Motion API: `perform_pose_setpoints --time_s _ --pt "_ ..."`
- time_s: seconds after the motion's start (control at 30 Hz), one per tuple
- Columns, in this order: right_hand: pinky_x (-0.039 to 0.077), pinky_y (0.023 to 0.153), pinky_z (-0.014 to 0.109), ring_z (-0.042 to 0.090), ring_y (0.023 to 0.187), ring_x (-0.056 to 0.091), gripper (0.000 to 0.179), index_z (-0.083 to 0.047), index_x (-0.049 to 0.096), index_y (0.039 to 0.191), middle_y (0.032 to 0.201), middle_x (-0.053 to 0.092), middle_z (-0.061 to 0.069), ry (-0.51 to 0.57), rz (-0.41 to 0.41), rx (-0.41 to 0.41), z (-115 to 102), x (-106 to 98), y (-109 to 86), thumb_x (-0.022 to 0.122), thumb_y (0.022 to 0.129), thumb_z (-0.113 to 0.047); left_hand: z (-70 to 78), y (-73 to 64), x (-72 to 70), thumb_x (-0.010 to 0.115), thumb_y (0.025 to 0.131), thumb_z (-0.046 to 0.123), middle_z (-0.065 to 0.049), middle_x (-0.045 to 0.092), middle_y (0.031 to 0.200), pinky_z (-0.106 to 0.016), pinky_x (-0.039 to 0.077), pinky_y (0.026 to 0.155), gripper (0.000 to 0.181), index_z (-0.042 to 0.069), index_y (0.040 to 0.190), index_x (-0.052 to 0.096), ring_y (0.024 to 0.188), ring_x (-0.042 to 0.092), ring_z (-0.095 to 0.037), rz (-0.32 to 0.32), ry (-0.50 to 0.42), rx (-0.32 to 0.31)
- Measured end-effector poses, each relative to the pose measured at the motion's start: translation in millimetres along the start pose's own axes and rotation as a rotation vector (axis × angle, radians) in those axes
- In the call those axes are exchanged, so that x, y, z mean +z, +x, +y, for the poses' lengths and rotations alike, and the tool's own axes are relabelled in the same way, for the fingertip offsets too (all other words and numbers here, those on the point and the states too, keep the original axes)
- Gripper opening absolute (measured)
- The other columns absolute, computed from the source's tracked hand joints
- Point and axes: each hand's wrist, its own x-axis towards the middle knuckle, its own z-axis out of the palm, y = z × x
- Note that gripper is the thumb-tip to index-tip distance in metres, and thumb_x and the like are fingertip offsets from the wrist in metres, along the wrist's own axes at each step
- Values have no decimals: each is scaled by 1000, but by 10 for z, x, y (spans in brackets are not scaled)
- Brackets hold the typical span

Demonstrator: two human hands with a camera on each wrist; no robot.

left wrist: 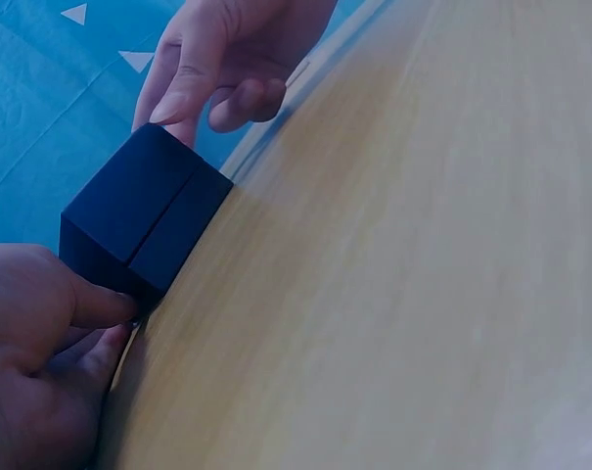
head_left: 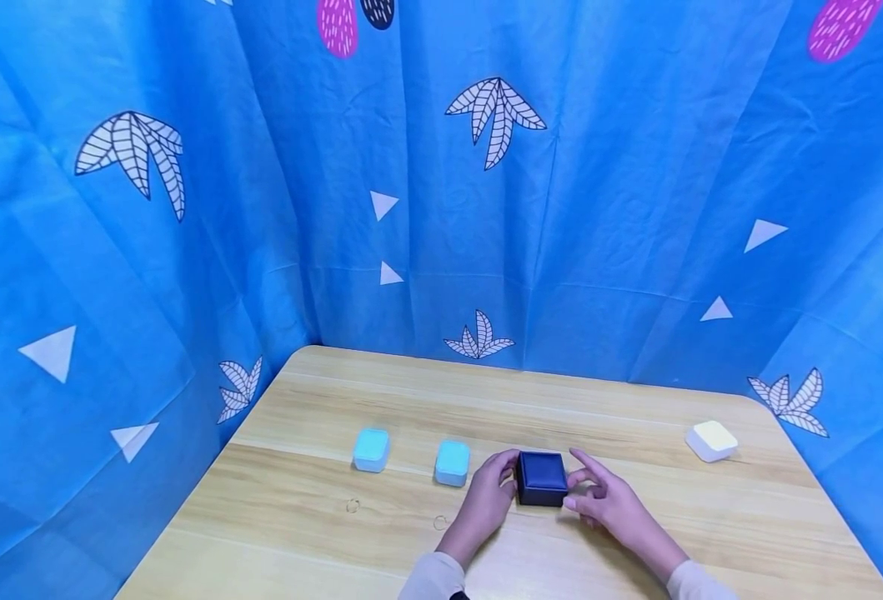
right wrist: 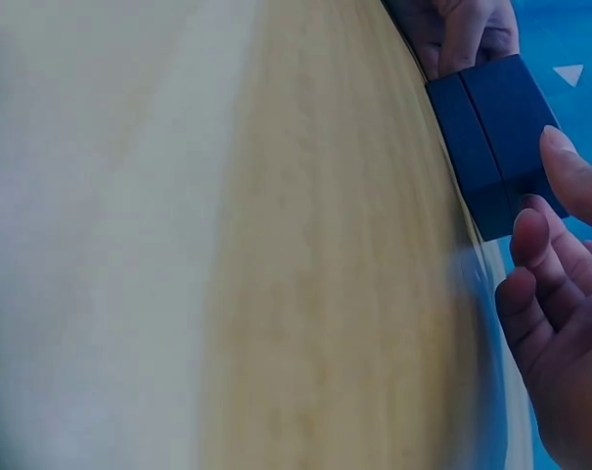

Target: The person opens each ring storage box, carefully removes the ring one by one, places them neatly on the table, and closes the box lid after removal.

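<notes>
A dark blue ring box [head_left: 544,472], its lid closed, sits on the wooden table between both hands. My left hand [head_left: 489,500] holds its left side, with thumb and finger at the lower corner in the left wrist view. At the right side is my right hand [head_left: 609,504], index finger extended past the back corner and thumb at the front corner. In the right wrist view the right thumb [right wrist: 574,176] overlaps the box's edge, while the other fingers are loosely bent beside it. The seam below the lid shows in both wrist views.
Two light turquoise boxes [head_left: 371,450] [head_left: 452,463] stand left of the hands. Nearer the front lie two thin rings [head_left: 353,506] [head_left: 440,522]. A white box [head_left: 711,441] stands at the far right. Blue patterned curtain [head_left: 599,208] surrounds the table's back and sides.
</notes>
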Motion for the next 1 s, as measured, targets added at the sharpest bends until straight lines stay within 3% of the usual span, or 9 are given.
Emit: perform_pose_setpoints --time_s 0.5,0.73,1.0 --pt "50 48 30 13 57 52 74 -3 38 142 102 57 16 -10 -19 5 -5 5 81 76 80 -17 -5 -9 9 57 86 -13 -10 59 124 -26 48 97 47 6 128 57 114 59 -25 6 -18 -3" --pt "52 50 32 14 58 55 74 -4 43 137 102 58 15 5 54 43 -29 84 37 81 74 -16 13 -26 4 55 88 -13 -11 59 123 -27 48 97 45 7 128 57 113 59 -26 13 -34 -20" --pt "51 47 32 18 54 55 72 -6 48 130 102 57 14 14 177 115 -84 229 15 84 69 -16 -10 -38 -9 54 88 -13 -14 61 119 -25 50 94 40 3 125 59 110 61 -27 48 -61 14"
